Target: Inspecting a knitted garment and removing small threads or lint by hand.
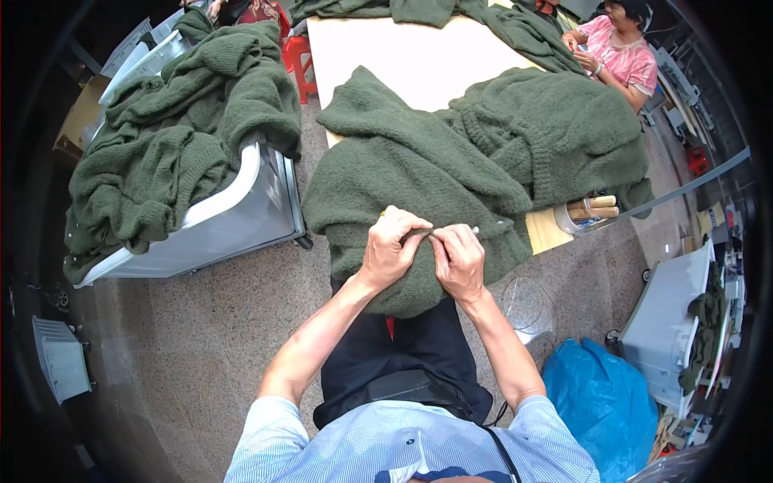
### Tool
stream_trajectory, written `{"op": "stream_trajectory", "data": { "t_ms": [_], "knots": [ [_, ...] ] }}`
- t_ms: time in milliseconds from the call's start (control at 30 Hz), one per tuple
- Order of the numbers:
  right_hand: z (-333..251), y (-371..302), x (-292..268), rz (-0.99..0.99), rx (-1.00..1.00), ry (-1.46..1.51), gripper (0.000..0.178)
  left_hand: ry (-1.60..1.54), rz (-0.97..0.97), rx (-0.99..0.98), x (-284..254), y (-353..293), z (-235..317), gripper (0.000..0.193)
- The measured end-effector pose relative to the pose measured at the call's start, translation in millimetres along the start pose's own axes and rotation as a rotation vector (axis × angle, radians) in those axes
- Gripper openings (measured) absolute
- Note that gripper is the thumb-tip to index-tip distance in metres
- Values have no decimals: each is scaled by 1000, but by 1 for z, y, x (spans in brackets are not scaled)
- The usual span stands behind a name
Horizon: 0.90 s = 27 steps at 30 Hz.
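Observation:
A dark green knit sweater [403, 173] lies over the near edge of the table and hangs down over my lap. My left hand [389, 251] pinches a bit of its knit between thumb and forefinger. Close beside it, my right hand [459, 259] pinches the same piece, so the fingertips of both hands nearly meet. Whether a button, thread or needle is between the fingertips is too small to tell. A second green knit garment [564, 137], with a ribbed band, is heaped on the table to the right.
A white wheeled bin [233, 211] piled with green knits [177, 137] stands at the left. The pale table [378, 56] holds more knits at its far end. Wooden-handled tools [592, 207] sit in a holder at its right corner. A blue plastic bag [600, 402] lies right; a person [620, 56] sits far right.

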State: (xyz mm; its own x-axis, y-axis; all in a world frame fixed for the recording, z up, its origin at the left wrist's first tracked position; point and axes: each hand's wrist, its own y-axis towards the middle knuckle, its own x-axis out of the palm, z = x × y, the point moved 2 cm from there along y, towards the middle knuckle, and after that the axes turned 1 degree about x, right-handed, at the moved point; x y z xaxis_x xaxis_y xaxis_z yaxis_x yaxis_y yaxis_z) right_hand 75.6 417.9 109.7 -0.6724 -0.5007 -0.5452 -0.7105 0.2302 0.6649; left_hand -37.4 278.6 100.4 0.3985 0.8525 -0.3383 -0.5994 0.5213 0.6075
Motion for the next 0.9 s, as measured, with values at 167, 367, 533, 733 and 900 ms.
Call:
{"op": "stream_trajectory", "data": {
  "t_ms": [167, 367, 533, 733, 900],
  "knots": [
    [-2, 2, -1, -18, -65, -75, 18, 71, 2, 107, 0, -1, 1, 24],
    [4, -3, -4, 65, 181, 137, 13, 130, -3, 136, 2, 2, 7, 23],
    [1, -2, -7, 69, 255, 161, 13, 37, -37, 42, -1, 3, 5, 21],
    [-1, 3, -7, 52, 358, 234, 13, -37, -60, -27, -3, 1, 0, 22],
    [3, 2, -1, 48, 301, 199, 12, -67, -24, -69, -2, 0, -2, 23]
  ]
}}
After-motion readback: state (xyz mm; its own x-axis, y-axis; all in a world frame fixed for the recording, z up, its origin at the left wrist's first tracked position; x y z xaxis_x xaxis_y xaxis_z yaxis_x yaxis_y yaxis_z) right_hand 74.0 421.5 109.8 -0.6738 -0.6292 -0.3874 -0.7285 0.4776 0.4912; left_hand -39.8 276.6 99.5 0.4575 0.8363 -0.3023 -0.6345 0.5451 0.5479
